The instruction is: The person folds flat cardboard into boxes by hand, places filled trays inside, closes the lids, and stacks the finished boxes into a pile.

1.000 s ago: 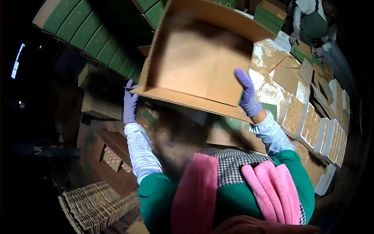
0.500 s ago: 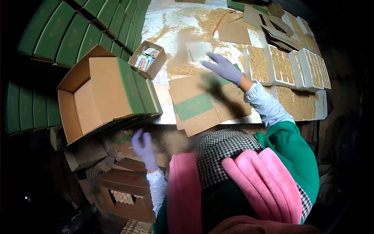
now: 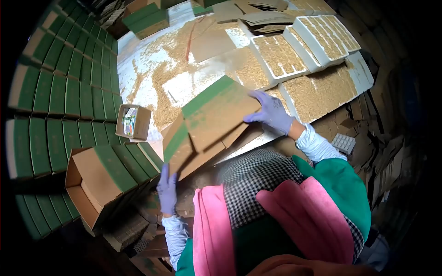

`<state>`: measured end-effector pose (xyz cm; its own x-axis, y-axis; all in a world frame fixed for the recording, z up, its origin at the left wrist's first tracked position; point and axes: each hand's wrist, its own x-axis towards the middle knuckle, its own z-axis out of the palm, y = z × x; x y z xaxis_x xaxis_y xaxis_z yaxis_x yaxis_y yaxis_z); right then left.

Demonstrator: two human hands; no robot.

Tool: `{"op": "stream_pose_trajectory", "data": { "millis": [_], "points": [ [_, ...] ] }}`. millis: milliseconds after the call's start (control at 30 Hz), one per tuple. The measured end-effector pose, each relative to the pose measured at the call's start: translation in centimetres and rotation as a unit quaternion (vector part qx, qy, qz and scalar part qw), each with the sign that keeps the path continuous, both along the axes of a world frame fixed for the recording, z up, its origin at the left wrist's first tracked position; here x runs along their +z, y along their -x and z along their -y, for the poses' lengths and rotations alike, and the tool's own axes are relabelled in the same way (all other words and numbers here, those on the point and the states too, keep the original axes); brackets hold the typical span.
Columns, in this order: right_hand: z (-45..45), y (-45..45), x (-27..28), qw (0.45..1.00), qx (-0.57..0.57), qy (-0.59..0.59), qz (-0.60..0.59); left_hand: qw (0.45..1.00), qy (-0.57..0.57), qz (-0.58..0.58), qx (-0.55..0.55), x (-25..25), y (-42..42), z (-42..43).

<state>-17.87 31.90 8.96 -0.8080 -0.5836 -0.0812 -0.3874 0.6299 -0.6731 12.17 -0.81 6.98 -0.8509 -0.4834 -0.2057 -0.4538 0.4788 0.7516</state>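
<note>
A flattened green-and-brown cardboard piece (image 3: 216,115) is tilted above the front edge of the white table. My right hand (image 3: 271,112), in a purple glove, grips its right edge between thumb and fingers. At its lower left corner my left hand (image 3: 167,191), also gloved, has its fingers pressed against the cardboard edge. To the left of that hand stands an open cardboard box (image 3: 110,172) with a green band, its opening facing left. A small carton (image 3: 142,123) holding colourful packets sits behind the box.
Green boxes (image 3: 60,94) are stacked in rows on the left. White trays (image 3: 281,57) filled with tan grain-like material stand at the right, near brown cardboard sheets (image 3: 271,19). Loose tan material covers parts of the white table (image 3: 184,87). Another green box (image 3: 149,22) stands at the back.
Both hands have come to the flattened cardboard, which is now lifted and tilted. The view has shifted. The open box, earlier held up, was set down at the left and stays there.
</note>
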Motion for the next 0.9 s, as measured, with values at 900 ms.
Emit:
{"op": "stream_pose_trajectory", "data": {
  "millis": [900],
  "points": [
    [-1.7,-4.6,-1.2,0.949,0.058,0.247,-0.185,0.885,0.298,-0.156,-0.323,-2.0,15.5,-6.4]
  ]
}}
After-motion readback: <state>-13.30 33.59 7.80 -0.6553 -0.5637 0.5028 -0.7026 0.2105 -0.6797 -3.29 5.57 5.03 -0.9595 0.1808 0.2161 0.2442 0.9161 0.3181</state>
